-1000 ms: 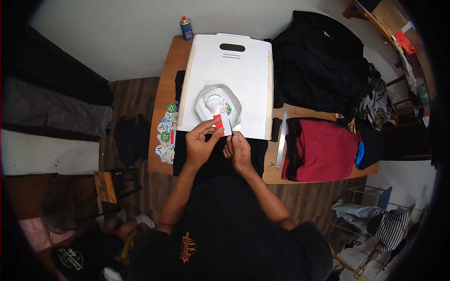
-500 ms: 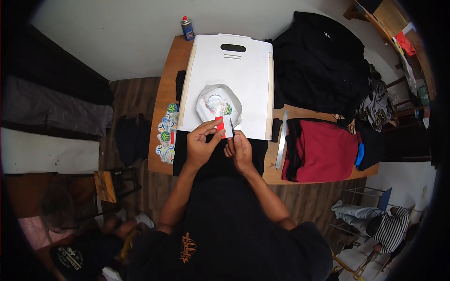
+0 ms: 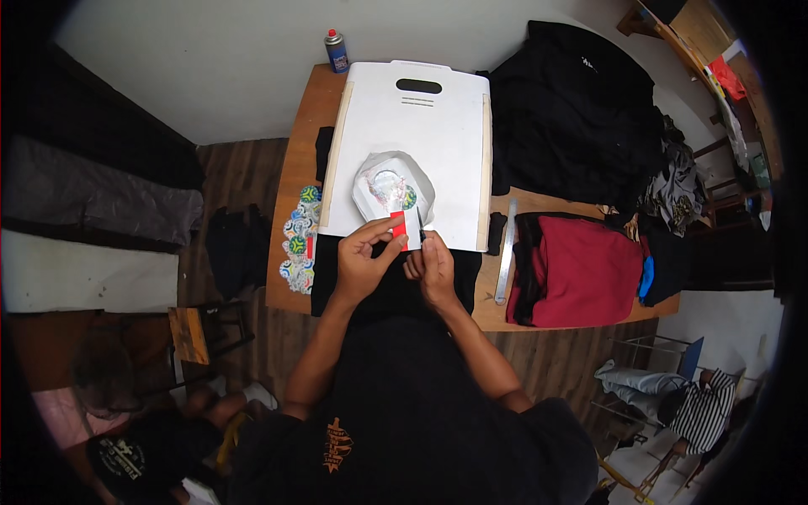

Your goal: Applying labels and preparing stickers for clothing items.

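Note:
My left hand [image 3: 362, 261] is closed, pinching a small red-and-white label [image 3: 411, 232] between thumb and fingers. In my right hand [image 3: 435, 273] is a slim dark-bladed tool [image 3: 421, 220] that looks like scissors, its blade upright along the label's right edge. Much of the tool is hidden by my fingers. Just beyond both hands, a white many-sided bowl [image 3: 428, 187] holds clear scraps and a round green sticker [image 3: 409, 198]. It rests on a large white board [image 3: 454, 135] with a handle slot. Black cloth [image 3: 465, 273] lies under the board's near edge.
Round patterned stickers [image 3: 297, 244] lie at the table's left. To the right are a metal ruler [image 3: 506, 261], folded dark red cloth [image 3: 585, 269] and a black garment pile [image 3: 581, 109]. A spray can [image 3: 336, 52] stands at the back. Two other people are below, left and right.
The label and both hands have shifted slightly to the right. The dark blade now stands close along the label's right edge.

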Available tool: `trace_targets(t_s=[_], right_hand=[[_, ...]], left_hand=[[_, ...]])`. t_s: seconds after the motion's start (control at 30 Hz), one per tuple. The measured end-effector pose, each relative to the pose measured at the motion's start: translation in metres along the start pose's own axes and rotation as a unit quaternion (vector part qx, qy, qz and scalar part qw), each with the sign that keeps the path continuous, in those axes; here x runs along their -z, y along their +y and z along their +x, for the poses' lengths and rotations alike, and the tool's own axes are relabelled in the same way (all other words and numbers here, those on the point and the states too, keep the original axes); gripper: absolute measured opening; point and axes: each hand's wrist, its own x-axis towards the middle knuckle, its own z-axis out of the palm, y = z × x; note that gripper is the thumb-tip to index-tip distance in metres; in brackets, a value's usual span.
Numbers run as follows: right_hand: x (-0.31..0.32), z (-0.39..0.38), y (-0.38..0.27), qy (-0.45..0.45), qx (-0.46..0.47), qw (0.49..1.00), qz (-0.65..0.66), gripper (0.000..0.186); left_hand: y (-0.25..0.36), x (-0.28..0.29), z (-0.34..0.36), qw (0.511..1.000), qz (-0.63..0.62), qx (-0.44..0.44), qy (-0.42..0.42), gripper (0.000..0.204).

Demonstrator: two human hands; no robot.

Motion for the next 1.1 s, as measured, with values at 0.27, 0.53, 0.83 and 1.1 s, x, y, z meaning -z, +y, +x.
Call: trace_targets(t_s=[0.27, 0.53, 0.83, 1.1], right_hand=[[0.004, 0.002, -0.004, 0.002, 0.001, 1.0, 0.003, 0.029], [-0.001, -0.009, 0.002, -0.024, -0.012, 1.0, 0.001, 0.029], [-0.003, -0.008, -0.001, -0.019, -0.03, 0.999, 0.016, 0.03], [-0.004, -0.005, 0.0, -0.022, -0.037, 0.999, 0.017, 0.03]], left_hand=[[0.004, -0.006, 0.002, 1.0, -0.002, -0.015, 0.006, 0.033], [0.015, -0.006, 0.008, 0.998, -0.01, -0.018, 0.054, 0.034], [0.005, -0.004, 0.007, 0.998, -0.019, -0.004, 0.06, 0.034], [0.005, -0.002, 0.006, 0.999, 0.0, -0.013, 0.048, 0.035]])
